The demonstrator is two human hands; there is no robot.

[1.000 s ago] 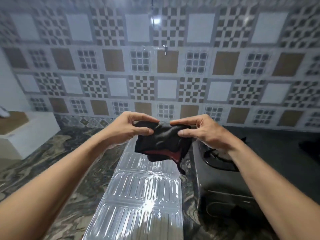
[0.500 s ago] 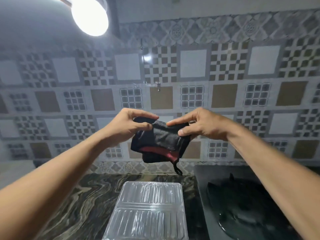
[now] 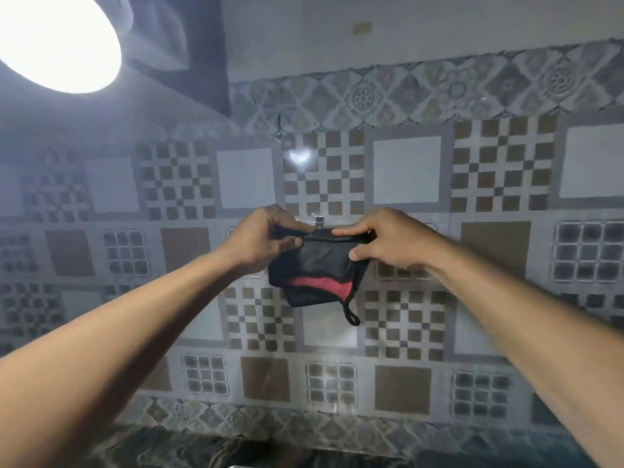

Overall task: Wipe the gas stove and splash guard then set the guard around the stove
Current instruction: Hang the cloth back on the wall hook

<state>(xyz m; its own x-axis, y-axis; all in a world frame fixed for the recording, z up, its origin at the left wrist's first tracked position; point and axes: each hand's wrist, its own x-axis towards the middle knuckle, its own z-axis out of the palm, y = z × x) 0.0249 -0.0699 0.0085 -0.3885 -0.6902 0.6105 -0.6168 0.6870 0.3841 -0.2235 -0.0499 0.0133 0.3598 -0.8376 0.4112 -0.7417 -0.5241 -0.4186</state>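
Note:
A folded black cloth (image 3: 320, 265) with a red inner edge and a small hanging loop is held up against the tiled wall. My left hand (image 3: 263, 241) pinches its upper left corner and my right hand (image 3: 385, 244) pinches its upper right corner. The cloth's top edge sits just under a small clear wall hook (image 3: 319, 221). The gas stove and the splash guard are out of view below the frame.
The patterned tile wall (image 3: 405, 170) fills the view. A bright round lamp (image 3: 57, 42) glares at the top left. A strip of dark marbled countertop (image 3: 202, 450) shows along the bottom edge.
Both hands have lifted the cloth up the wall to the hook. The view has tilted upward, so the stove and splash guard have dropped out of sight.

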